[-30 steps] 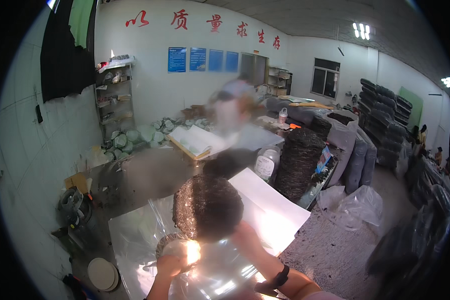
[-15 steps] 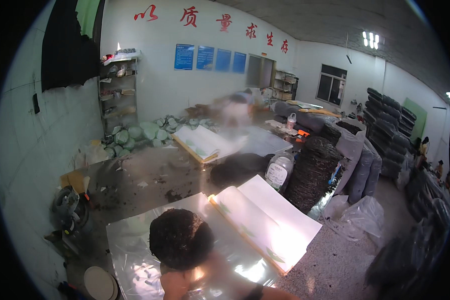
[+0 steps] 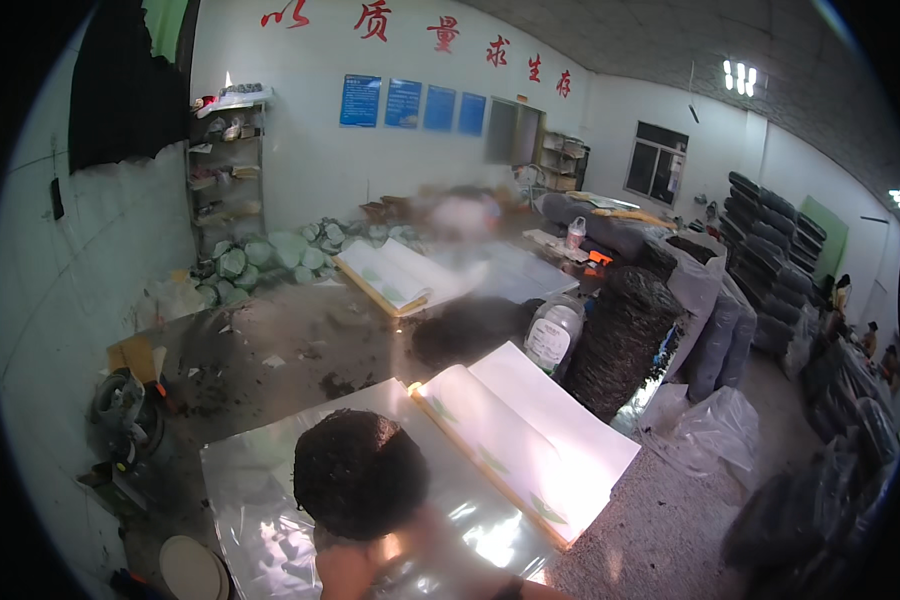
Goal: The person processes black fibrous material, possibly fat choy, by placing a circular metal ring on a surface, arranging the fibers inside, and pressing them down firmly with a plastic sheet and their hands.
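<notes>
A dark, round bundle (image 3: 360,472) is seen low in the middle, sat on a clear plastic sheet (image 3: 260,510). It's touched from below by a blurry hand (image 3: 355,565); which hand, and its grip, can't be told. A stack of white sheets (image 3: 525,440) is laid just beside it.

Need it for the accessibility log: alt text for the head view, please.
A round dark bundle sits on a clear plastic sheet on the floor, with a blurred hand at its lower edge. Beside it lies a stack of white sheets.
</notes>
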{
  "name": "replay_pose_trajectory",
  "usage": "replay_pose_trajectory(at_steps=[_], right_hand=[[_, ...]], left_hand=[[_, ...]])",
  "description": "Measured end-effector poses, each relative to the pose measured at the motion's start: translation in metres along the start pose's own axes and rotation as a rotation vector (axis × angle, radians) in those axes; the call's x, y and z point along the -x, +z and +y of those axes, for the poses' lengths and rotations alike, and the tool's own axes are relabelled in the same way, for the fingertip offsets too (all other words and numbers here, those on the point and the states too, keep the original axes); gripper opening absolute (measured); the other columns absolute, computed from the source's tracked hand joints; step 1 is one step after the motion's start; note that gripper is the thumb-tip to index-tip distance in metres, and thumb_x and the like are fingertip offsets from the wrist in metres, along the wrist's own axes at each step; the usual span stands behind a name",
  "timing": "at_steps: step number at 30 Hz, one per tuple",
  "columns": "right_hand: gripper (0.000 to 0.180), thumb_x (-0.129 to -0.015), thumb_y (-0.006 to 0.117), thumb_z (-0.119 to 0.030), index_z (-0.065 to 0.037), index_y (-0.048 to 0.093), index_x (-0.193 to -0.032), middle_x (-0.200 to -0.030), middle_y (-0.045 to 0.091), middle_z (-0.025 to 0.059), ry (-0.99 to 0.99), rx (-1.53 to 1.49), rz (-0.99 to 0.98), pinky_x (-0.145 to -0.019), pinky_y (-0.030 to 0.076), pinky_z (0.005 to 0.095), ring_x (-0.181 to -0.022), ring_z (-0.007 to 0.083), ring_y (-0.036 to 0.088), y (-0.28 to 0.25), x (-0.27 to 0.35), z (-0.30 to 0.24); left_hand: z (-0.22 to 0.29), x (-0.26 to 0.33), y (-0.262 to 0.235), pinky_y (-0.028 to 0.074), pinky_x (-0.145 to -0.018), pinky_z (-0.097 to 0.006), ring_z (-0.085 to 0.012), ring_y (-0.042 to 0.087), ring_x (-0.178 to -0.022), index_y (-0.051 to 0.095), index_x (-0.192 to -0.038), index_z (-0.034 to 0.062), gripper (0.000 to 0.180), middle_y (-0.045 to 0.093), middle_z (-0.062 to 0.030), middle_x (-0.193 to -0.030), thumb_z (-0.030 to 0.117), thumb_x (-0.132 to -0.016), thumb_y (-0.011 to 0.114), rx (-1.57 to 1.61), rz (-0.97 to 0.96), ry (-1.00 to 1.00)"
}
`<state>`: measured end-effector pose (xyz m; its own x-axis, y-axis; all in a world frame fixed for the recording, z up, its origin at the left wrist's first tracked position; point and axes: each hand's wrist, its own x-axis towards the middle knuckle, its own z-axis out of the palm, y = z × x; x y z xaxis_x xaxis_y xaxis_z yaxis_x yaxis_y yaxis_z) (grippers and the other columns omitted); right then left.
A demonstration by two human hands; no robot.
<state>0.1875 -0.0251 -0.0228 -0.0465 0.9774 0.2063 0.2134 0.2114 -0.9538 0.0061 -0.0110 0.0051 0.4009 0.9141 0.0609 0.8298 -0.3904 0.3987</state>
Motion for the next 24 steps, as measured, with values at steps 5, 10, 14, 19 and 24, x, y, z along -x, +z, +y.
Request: replay_pose_trajectory(at_steps=[5,10,14,19,24], right_hand=[[0.034,-0.092,0.047,-0.009,0.001,0.046,-0.125,-0.122,0.055,0.0101,-0.071,-0.58,0.032,-0.094,0.043,0.0318,-0.11,0.0193,0.055,0.01,0.002,-0.007],[0.033,-0.092,0.048,-0.002,0.002,0.045,-0.124,-0.121,0.056,0.0099,-0.057,-0.07,0.133,-0.093,0.044,0.0295,-0.11,0.0167,0.054,0.005,0.004,-0.03],[0.034,-0.091,0.052,-0.002,0.003,0.044,-0.124,-0.12,0.056,0.0095,-0.242,-0.1,0.131,-0.092,0.045,0.0286,-0.109,0.0163,0.055,0.007,0.0,0.005],[0.061,-0.066,0.078,-0.036,-0.005,0.06,-0.115,-0.12,0.054,0.0138,-0.133,-0.144,0.092,-0.093,0.041,0.044,-0.11,0.0342,0.05,0.007,-0.006,0.02],[0.059,-0.064,0.078,-0.042,-0.01,0.063,-0.111,-0.116,0.057,0.0133,-0.159,0.194,0.016,-0.09,0.042,0.0446,-0.104,0.0329,0.053,-0.004,-0.004,-0.001]], left_hand=[[-0.008,0.003,0.015,0.038,-0.091,-0.05,-0.0373,0.054,-0.103,0.059,-0.116,0.0162,0.052,0.06,-0.0157,-0.111,0.046,-0.075,0.066,-0.136,0.189,0.203],[-0.006,-0.002,0.012,0.037,-0.093,-0.051,-0.0374,0.054,-0.102,0.059,-0.117,0.0169,0.055,0.059,-0.015,-0.113,0.045,-0.071,0.07,-0.077,0.383,0.273],[-0.014,-0.004,0.018,0.037,-0.091,-0.051,-0.0379,0.054,-0.101,0.059,-0.117,0.017,0.053,0.059,-0.0159,-0.111,0.042,-0.072,0.069,-0.058,0.314,0.319],[-0.033,0.0,0.038,0.039,-0.089,-0.05,-0.0384,0.055,-0.098,0.059,-0.117,0.0185,0.05,0.06,-0.0165,-0.108,0.041,-0.073,0.068,-0.059,0.242,0.279],[-0.019,0.001,0.016,0.042,-0.084,-0.048,-0.0391,0.057,-0.089,0.056,-0.121,0.0224,0.045,0.063,-0.0174,-0.099,0.039,-0.08,0.062,-0.017,-0.096,0.014]])
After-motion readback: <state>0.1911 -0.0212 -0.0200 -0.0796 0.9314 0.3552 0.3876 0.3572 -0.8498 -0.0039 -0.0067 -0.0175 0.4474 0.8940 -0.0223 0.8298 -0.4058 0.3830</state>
